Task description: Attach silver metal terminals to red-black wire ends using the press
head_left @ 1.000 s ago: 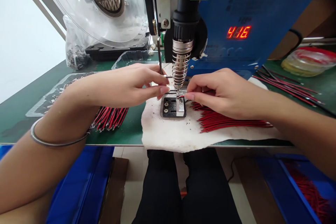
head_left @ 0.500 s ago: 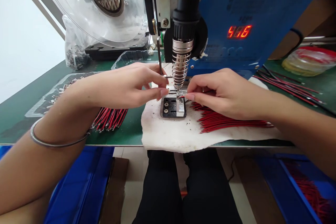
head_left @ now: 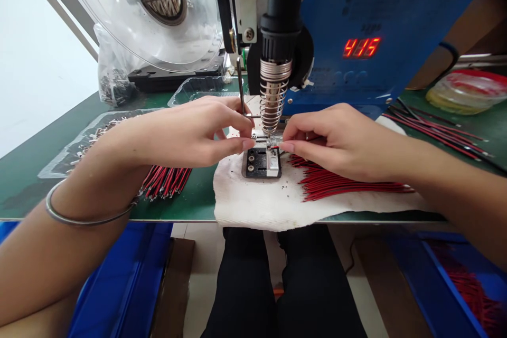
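Observation:
Under the spring-wrapped soldering iron [head_left: 274,84] of a bench machine sits a small black-and-silver fixture [head_left: 257,162]. My right hand [head_left: 340,140] pinches a red-and-black wire [head_left: 274,147] between thumb and forefinger, its end lying at the fixture beneath the tip. From the left, my left hand [head_left: 198,129] reaches to the fixture's far left edge, thumb and forefinger drawn close together; whatever lies between them is too small to make out. A pile of red and black wires [head_left: 340,185] rests on the white cloth [head_left: 261,206], below my right hand.
Another wire bundle [head_left: 166,182] lies beneath my left forearm, beside a clear tray [head_left: 59,161] of small metal parts. The blue machine housing [head_left: 336,84] shows red digits. Loose wires [head_left: 435,129] and a round plastic tub [head_left: 467,92] are at right. Blue bins [head_left: 119,274] stand below the table.
My left thumb and fingertips have shifted very slightly down. The right hand keeps its pinch on the wire at the fixture. The red readout went from 416 to 415.

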### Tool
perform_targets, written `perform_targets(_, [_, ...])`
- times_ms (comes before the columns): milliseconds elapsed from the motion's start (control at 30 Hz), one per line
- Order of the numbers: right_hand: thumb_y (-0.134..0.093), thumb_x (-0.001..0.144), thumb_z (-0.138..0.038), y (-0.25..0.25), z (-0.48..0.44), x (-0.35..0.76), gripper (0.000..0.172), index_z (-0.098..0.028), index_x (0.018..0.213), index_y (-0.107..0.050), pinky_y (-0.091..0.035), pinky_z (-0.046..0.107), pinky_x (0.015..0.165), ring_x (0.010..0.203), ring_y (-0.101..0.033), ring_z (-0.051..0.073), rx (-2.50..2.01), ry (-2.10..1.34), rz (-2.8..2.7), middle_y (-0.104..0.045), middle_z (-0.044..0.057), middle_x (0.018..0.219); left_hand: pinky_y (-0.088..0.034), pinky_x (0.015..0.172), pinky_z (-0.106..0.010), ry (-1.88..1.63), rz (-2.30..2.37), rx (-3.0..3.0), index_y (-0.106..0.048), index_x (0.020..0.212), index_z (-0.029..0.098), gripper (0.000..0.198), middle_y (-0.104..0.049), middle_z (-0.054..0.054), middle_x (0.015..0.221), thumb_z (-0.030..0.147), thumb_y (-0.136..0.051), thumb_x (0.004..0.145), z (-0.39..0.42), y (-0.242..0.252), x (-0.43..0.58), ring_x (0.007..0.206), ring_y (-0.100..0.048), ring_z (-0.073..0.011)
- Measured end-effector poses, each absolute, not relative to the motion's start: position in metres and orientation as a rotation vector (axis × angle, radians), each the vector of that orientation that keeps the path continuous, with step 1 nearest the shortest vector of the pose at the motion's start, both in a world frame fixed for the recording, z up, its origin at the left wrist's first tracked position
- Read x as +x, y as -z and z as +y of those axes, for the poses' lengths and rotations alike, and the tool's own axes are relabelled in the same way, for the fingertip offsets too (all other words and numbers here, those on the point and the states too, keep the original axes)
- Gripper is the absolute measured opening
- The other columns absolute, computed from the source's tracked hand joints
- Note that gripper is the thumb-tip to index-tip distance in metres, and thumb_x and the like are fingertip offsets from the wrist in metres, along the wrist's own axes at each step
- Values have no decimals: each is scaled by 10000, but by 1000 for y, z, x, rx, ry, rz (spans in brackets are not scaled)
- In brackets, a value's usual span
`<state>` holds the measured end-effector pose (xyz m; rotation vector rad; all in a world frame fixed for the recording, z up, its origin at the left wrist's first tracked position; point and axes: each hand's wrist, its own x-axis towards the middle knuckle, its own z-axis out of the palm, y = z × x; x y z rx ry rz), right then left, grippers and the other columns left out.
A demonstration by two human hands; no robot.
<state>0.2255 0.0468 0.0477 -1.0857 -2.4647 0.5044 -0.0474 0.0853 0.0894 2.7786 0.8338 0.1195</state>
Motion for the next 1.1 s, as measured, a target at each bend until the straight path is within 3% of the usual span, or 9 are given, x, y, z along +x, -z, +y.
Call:
perform_targets(567, [-587,1110,-411,-48,46,226,272,-225,949,-702,-361,346,685,606,-541,155,-1083,-512,-2465,-678,-13,705,-520,862,-413,-82,841,2791,-784,859,214,330,-715,-116,1009,368,-554,1040,84,-90,-48,922,-644,-248])
perform_targets(900, [-578,1101,-428,-47,46,226,287,-228,946,-713,-357,354,678,615,-541,165,-1103,-489,-2461,-673,-7,704,-495,840,-415,-70,845,2803,-782,856,201,345,-657,-101,924,355,-537,1046,84,-89,-46,861,-612,-235])
perform_targets(1100, [-586,1089,-416,-47,46,224,271,-228,941,-713,-357,349,681,625,-556,158,-1105,-479,-2457,-678,-10,714,-500,863,-383,-82,837,2743,-805,952,204,332,-701,-85,989,376,-547,1072,88,-90,-49,859,-611,-207])
